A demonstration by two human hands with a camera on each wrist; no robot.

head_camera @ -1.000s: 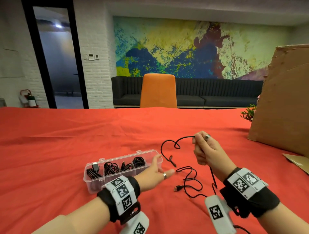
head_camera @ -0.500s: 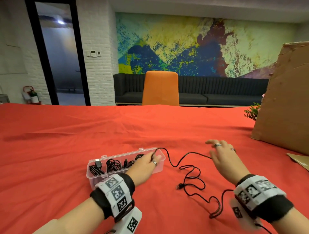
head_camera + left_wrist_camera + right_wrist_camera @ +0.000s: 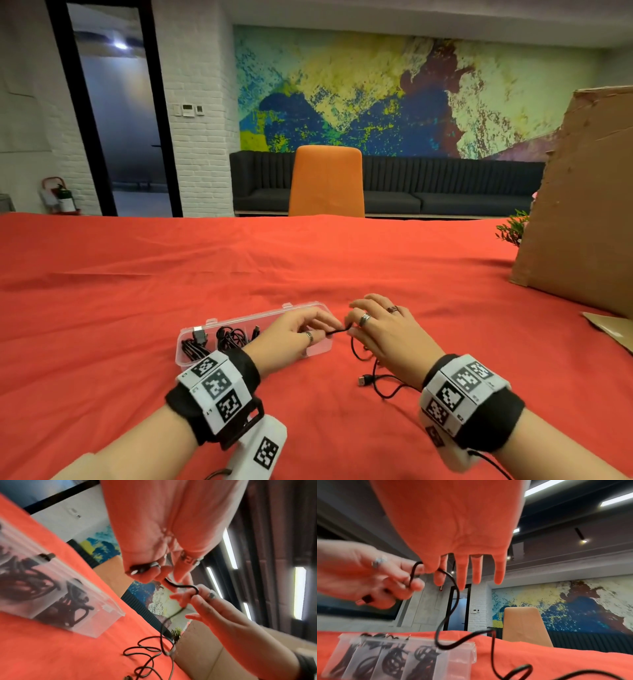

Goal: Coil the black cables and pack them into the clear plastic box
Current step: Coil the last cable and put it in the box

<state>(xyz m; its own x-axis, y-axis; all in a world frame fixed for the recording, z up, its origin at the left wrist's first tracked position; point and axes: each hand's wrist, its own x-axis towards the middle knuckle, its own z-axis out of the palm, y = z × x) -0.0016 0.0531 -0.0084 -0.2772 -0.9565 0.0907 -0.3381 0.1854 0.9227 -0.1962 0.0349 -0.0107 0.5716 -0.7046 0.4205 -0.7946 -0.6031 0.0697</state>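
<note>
Head view: black cable (image 3: pixel 337 331) seemingly pinched between left hand (image 3: pixel 295 334) and right hand (image 3: pixel 383 329).

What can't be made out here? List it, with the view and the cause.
- Far right end of the clear plastic box: head view, the left hand covers it.
- Middle stretch of the loose black cable: head view, hidden under the right hand.
- How neatly the coiled black cables are wound: right wrist view, frosted walls and blur.
- Type of the plug held in the left hand: left wrist view, blurred.
</note>
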